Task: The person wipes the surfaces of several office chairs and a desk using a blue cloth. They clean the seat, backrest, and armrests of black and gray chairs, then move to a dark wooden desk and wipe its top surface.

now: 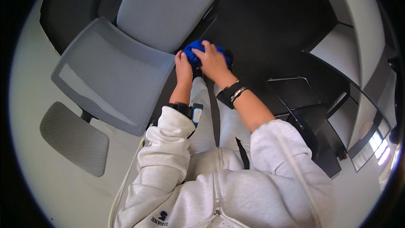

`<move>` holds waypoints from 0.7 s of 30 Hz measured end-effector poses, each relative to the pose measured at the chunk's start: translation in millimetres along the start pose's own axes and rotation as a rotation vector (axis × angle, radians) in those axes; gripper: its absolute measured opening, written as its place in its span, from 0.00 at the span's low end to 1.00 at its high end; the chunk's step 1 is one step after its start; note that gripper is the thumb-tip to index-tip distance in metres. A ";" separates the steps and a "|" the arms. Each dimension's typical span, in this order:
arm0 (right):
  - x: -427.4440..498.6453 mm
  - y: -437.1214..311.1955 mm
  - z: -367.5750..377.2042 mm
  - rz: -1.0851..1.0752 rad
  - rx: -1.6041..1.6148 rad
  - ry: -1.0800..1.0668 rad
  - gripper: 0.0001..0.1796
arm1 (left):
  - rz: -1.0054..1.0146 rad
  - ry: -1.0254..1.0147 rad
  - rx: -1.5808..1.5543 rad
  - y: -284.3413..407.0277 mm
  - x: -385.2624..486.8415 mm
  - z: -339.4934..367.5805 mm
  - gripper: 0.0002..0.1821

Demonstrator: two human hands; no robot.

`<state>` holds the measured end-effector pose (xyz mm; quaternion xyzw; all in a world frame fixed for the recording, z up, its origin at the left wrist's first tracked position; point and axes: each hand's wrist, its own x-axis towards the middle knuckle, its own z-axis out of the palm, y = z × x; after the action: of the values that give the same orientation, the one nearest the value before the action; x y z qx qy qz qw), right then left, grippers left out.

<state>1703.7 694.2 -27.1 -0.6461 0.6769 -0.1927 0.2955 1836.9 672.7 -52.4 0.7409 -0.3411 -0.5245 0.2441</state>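
A crumpled blue cloth (193,47) is bunched up in front of my legs, close to the corner of a grey chair. My right hand (212,60) grips it from above, with the fingers spread over its top. On the cloth's left side, my left hand (184,65) has its fingertips against the fabric; its grip there is partly hidden. Both wrists carry black bands. Under the cloth and hands, the lower part of my legs and my shoes is mostly covered.
To the left stands an office chair with a grey mesh backrest (117,76) and a separate headrest (77,139). Its grey seat (167,6) lies beyond. A dark chair with a metal frame (297,114) stands at right, beside white desk panels (340,53). The floor (269,22) is dark.
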 end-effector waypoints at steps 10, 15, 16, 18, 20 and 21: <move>59.9 81.4 -41.3 0.211 0.010 0.310 0.27 | 0.124 0.084 0.577 -14.3 14.0 60.9 0.27; 114.9 135.3 -56.4 0.817 0.880 -0.064 0.27 | 0.099 0.064 0.621 -9.6 16.8 61.7 0.26; 123.7 145.3 -54.5 0.865 0.955 -0.136 0.25 | 0.089 0.050 0.633 -8.6 17.4 62.2 0.25; 132.1 165.8 -46.2 0.953 1.096 -0.323 0.21 | 0.108 0.059 0.635 -7.8 18.3 63.0 0.25; 142.4 180.7 -22.2 0.994 1.233 -0.433 0.19 | 0.090 0.047 0.631 -7.9 18.4 63.1 0.25; 145.3 185.5 -5.2 1.001 1.291 -0.442 0.19 | 0.101 0.041 0.628 -8.2 18.7 62.8 0.25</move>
<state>1560.5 566.8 -164.4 0.0026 0.5669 -0.2572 0.7826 1783.7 663.5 -90.5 0.7725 -0.5178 -0.3658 0.0359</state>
